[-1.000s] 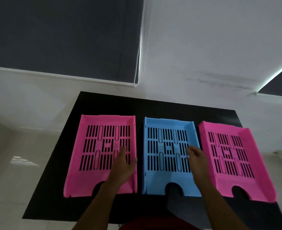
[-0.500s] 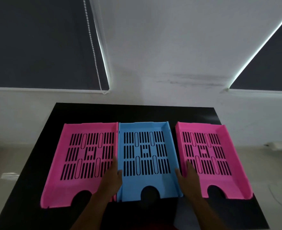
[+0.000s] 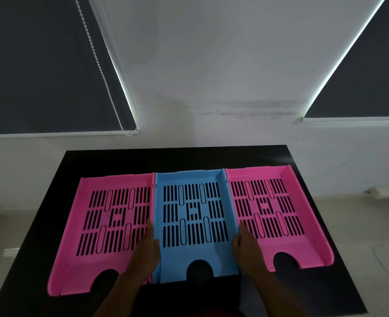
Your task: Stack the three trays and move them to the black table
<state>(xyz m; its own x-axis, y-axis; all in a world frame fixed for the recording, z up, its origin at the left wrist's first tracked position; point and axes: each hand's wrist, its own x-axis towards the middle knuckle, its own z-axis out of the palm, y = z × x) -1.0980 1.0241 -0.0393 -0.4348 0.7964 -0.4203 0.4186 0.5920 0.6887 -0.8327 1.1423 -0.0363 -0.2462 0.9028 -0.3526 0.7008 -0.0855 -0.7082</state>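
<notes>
Three slotted plastic trays lie side by side on a black table (image 3: 111,161). The blue tray (image 3: 195,252) is in the middle, with a pink tray (image 3: 79,266) to its left and another pink tray (image 3: 303,245) to its right. My left hand (image 3: 146,252) grips the blue tray's left wall, thumb inside the tray. My right hand (image 3: 246,250) grips its right wall the same way. The blue tray's near end seems a little raised above the table.
A white wall rises behind the table, with dark roller blinds (image 3: 40,65) at left and right. Pale floor shows on both sides of the table. A white cable or power strip (image 3: 383,191) lies by the wall at right.
Both hands have closed in on the blue tray's side walls and taken hold of it. The view has shifted and moved closer to the table.
</notes>
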